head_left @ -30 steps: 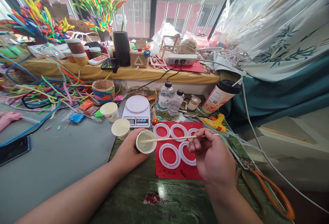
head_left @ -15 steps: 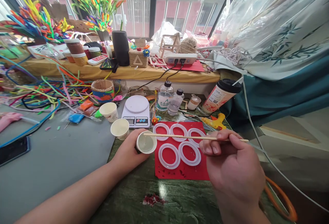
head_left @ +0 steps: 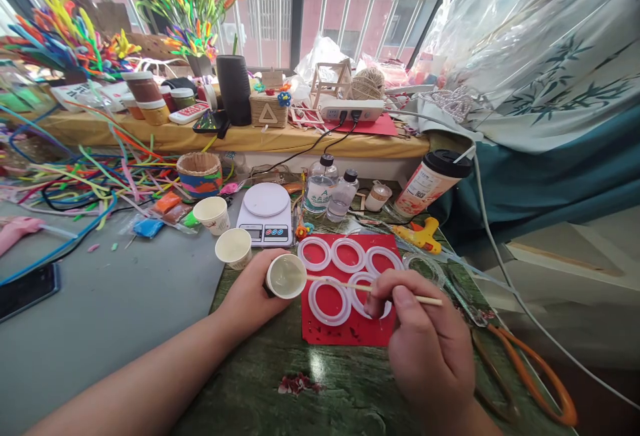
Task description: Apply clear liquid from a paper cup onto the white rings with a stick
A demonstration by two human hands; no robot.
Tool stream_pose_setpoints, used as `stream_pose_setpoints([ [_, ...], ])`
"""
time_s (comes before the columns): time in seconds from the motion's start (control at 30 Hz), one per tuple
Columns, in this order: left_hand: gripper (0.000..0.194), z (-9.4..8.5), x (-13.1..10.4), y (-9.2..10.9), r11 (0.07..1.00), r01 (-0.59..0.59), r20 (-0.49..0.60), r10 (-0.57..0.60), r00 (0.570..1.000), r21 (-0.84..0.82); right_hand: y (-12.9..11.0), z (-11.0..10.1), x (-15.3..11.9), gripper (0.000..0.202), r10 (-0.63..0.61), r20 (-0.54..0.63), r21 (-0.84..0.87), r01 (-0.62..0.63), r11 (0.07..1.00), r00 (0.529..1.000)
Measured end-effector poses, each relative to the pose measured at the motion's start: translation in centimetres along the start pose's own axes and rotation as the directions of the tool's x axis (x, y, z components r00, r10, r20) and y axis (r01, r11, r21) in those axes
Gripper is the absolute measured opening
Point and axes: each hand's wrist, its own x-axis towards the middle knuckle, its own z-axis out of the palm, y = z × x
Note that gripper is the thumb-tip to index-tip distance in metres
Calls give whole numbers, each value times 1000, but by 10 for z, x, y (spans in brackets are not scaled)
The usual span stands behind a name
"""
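Observation:
My left hand (head_left: 257, 286) is wrapped round a paper cup (head_left: 287, 277) with a clear, slightly cloudy liquid inside. Between the fingers of my right hand (head_left: 420, 316) is a thin wooden stick (head_left: 345, 283), its far end beside the cup's right rim. Several white ring molds (head_left: 329, 301) lie on a red sheet (head_left: 320, 337) to the right of the cup; my right hand partly covers one. Two more paper cups (head_left: 233, 249) stand behind my left hand, near a white digital scale (head_left: 265, 216).
Two clear bottles (head_left: 320, 186) stand behind the red sheet. At right are a yellow glue gun (head_left: 423, 236), orange-handled scissors (head_left: 533, 369) and a lidded drink cup (head_left: 430, 183). A phone (head_left: 30, 291) and coloured pipe cleaners (head_left: 100, 183) lie left.
My right hand has moved left and down with the stick, whose tip has shifted from above the cup to its right rim. The scissors have come into fuller view.

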Motion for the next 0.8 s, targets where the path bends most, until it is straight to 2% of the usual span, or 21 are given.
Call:
stream_pose_setpoints([
  [0.13, 49, 0, 0, -1, 1000, -5, 1, 5, 1000, 6, -3, -2, 1, 29, -13, 35, -75, 16, 997, 999],
  [0.3, 46, 0, 1, 0, 1000, -14, 8, 14, 1000, 2, -5, 0, 0, 28, -30, 128, -68, 39, 997, 991],
  [0.7, 44, 0, 1, 2, 1000, -14, 13, 14, 1000, -1, -11, 2, 1, 28, -40, 116, -104, 52, 993, 992],
  [0.8, 43, 0, 2, 2, 1000, -25, 7, 25, 1000, 3, -13, 2, 3, 27, -60, 157, -134, 81, 988, 986],
])
